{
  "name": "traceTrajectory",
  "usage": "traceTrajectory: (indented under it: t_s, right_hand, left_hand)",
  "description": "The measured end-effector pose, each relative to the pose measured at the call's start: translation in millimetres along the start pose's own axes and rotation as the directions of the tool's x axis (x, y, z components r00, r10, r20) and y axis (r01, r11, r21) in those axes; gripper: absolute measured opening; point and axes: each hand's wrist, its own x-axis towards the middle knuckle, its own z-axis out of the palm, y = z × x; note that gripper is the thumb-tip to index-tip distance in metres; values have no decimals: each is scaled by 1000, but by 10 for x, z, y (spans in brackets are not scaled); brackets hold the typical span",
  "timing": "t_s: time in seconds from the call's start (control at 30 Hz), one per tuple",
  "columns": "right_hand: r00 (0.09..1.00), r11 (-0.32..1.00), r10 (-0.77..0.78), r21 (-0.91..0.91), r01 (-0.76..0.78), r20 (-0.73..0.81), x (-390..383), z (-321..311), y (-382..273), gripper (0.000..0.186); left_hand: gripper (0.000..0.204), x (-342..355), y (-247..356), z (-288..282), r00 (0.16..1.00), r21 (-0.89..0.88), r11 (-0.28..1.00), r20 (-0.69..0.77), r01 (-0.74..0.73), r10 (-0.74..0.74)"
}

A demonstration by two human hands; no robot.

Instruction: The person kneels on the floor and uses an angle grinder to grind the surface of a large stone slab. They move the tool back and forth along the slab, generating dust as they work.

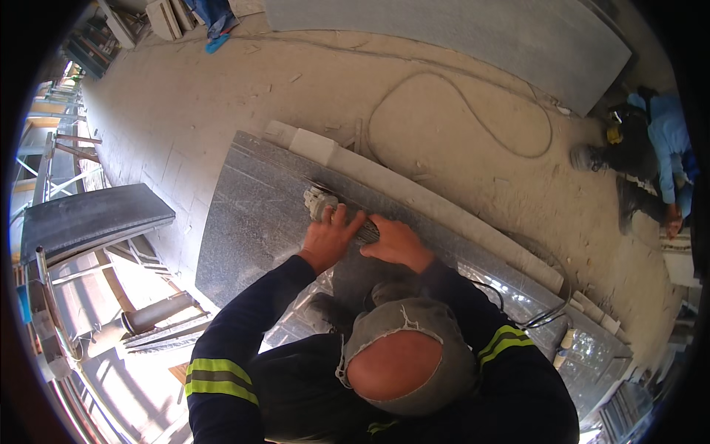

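A dark grey speckled stone slab point(251, 207) lies flat on the dusty floor in front of me. Both my hands grip an angle grinder point(324, 201) pressed onto the slab near its far edge. My left hand point(329, 237) wraps the front of the tool close to its head. My right hand point(397, 240) holds the ribbed body behind it. A pale stone strip point(414, 194) runs along the slab's far edge, right beside the grinder. My knee in torn grey trousers point(403, 348) is bent below the hands.
A cable point(473, 111) loops over the dusty floor beyond the slab. Another person in blue point(658, 148) crouches at the right. A large grey slab point(473, 37) lies at the top, a dark slab point(89, 214) on a stand at the left.
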Motion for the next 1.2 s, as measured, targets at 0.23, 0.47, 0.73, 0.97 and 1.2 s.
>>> traceTrajectory:
  t_s: [0.23,0.47,0.73,0.97,1.2]
  right_hand:
    - [999,999,-19,-29,18,-35,-5,65,124,87]
    - [1000,998,-15,64,16,-26,-120,27,151,86]
    - [1000,1000,-24,11,24,-10,-215,-47,86,86]
    - [1000,1000,-18,-3,18,-3,-226,-44,98,88]
    - [1000,1000,-23,-3,23,-17,-231,-21,119,88]
  left_hand:
    - [67,-3,42,-5,996,10,999,-77,-34,35]
    - [66,-31,132,11,988,30,998,-137,-61,65]
    - [62,-55,192,-45,984,81,994,-157,-77,89]
    - [62,-59,184,-24,972,85,992,-204,-98,114]
    - [60,-67,192,-23,965,111,988,-229,-108,131]
